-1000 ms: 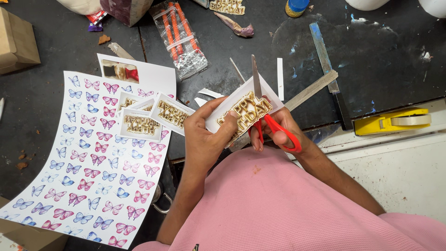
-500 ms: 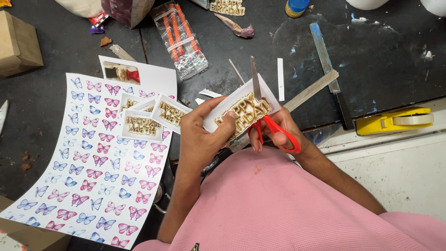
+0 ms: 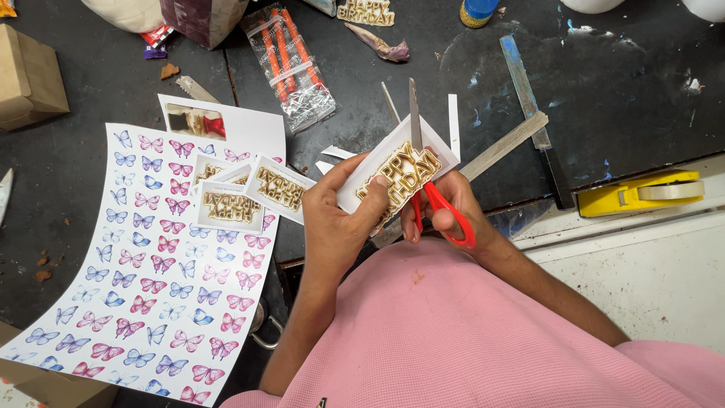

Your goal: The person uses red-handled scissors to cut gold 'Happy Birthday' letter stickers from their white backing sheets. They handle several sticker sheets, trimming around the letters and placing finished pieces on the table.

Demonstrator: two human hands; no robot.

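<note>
— What did the hands hold at centre frame?
— The left hand [image 3: 340, 227] gripped a white card with gold lettering [image 3: 396, 174]; the right hand [image 3: 445, 208] was closed in red-handled scissors [image 3: 427, 177], blades pointing up across the card.
— And at left?
— A butterfly sticker sheet [image 3: 143, 272] lay on the dark surface [image 3: 619, 98], three cut cards [image 3: 242, 193] on it.

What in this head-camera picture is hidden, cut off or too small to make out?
- Scissors: the white card and the right hand cover much of them; the cut line is hidden.
- Left hand: its fingers go behind the card.
- Butterfly sheet: its bottom corner runs past the edge.
- Cardboard box: cut off at the left edge.
- Plastic packet: contents unclear through the glare.
</note>
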